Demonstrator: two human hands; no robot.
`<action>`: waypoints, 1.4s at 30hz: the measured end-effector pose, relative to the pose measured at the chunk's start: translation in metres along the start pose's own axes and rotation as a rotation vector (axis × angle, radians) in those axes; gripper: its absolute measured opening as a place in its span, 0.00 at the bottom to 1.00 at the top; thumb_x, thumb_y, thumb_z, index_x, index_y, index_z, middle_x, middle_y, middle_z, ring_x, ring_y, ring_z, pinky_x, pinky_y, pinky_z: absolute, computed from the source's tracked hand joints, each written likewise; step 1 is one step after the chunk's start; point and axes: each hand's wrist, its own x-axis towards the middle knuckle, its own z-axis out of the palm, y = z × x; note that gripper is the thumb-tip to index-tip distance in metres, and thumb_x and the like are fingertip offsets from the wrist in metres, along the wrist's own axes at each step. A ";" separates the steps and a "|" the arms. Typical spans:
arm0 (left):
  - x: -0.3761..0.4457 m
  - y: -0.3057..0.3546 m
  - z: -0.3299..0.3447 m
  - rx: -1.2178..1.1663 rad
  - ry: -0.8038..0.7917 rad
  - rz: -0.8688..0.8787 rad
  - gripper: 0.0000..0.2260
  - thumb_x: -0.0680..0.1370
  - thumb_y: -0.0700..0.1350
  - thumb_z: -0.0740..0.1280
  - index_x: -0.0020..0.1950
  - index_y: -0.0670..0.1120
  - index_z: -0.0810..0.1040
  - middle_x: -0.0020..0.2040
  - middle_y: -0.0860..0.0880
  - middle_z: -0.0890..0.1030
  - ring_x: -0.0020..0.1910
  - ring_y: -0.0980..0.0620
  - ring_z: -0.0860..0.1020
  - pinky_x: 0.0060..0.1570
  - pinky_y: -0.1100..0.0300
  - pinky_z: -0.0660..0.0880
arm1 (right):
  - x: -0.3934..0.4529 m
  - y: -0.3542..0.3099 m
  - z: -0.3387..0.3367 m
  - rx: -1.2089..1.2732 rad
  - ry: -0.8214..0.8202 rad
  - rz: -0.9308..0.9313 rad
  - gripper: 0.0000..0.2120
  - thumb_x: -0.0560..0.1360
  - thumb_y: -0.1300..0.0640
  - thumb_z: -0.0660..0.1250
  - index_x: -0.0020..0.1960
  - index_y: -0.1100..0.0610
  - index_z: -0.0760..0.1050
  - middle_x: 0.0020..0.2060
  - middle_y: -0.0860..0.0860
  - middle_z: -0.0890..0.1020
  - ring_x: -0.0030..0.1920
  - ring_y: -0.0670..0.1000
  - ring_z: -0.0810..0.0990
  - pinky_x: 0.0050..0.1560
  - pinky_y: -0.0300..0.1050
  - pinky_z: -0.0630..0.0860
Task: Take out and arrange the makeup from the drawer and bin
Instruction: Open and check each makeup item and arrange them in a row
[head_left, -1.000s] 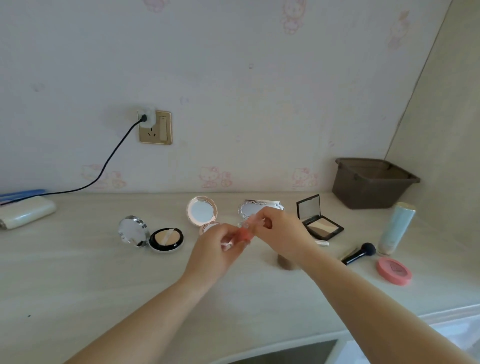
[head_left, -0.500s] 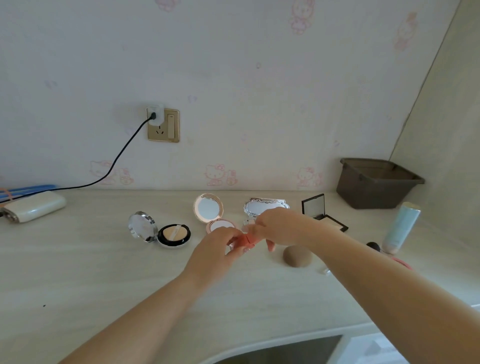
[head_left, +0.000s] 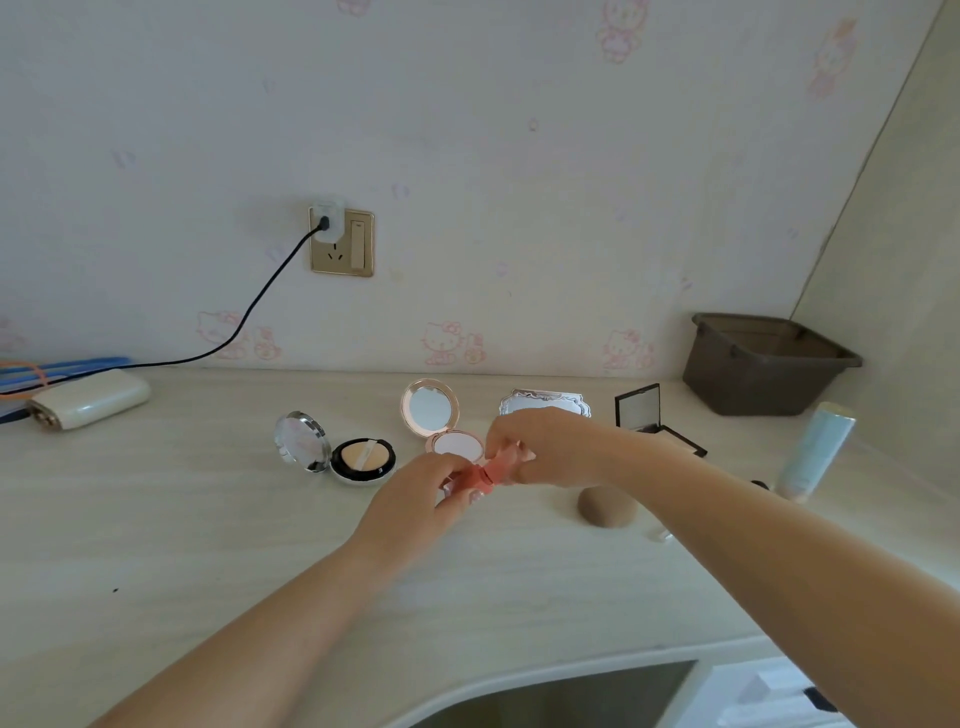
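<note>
Both my hands meet over the middle of the desk on a small coral-pink tube (head_left: 485, 470). My left hand (head_left: 415, 499) pinches its lower end and my right hand (head_left: 550, 447) grips its upper end. Behind them lie an open rose-gold compact (head_left: 434, 415), an open cushion compact with a silver lid (head_left: 332, 452), a silver ornate case (head_left: 545, 402) partly hidden by my right hand, and an open black palette (head_left: 641, 413). A brown sponge (head_left: 605, 506) rests beside my right forearm. The brown bin (head_left: 769, 364) stands at the back right.
A pale blue tube (head_left: 813, 452) stands at the right. A white power bank (head_left: 91, 397) with a black cable to the wall socket (head_left: 343, 241) lies at the far left. The desk's front edge curves around a dark opening (head_left: 561, 696) below.
The camera has shifted slightly, and my hands have moved a little left and nearer. The two parts of the coral tube look pushed together now.
</note>
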 end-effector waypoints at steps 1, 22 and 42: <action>0.000 -0.002 -0.001 -0.004 -0.002 -0.009 0.07 0.76 0.49 0.66 0.54 0.52 0.79 0.48 0.54 0.79 0.50 0.58 0.75 0.50 0.62 0.73 | 0.001 -0.001 0.002 0.007 0.030 -0.020 0.13 0.74 0.47 0.66 0.57 0.48 0.71 0.46 0.42 0.74 0.48 0.47 0.74 0.47 0.42 0.69; -0.016 -0.018 -0.034 -0.143 -0.056 -0.058 0.10 0.78 0.46 0.65 0.41 0.62 0.74 0.37 0.58 0.76 0.40 0.61 0.75 0.40 0.71 0.65 | 0.003 -0.013 -0.002 0.005 0.243 -0.085 0.17 0.74 0.56 0.66 0.62 0.44 0.73 0.58 0.41 0.76 0.56 0.43 0.73 0.42 0.19 0.59; -0.056 -0.059 -0.093 -0.212 0.159 -0.347 0.05 0.73 0.41 0.71 0.48 0.48 0.79 0.43 0.54 0.85 0.43 0.62 0.82 0.44 0.71 0.72 | 0.053 -0.073 0.097 1.042 0.316 -0.052 0.28 0.71 0.70 0.68 0.65 0.50 0.65 0.42 0.48 0.78 0.47 0.45 0.80 0.48 0.35 0.77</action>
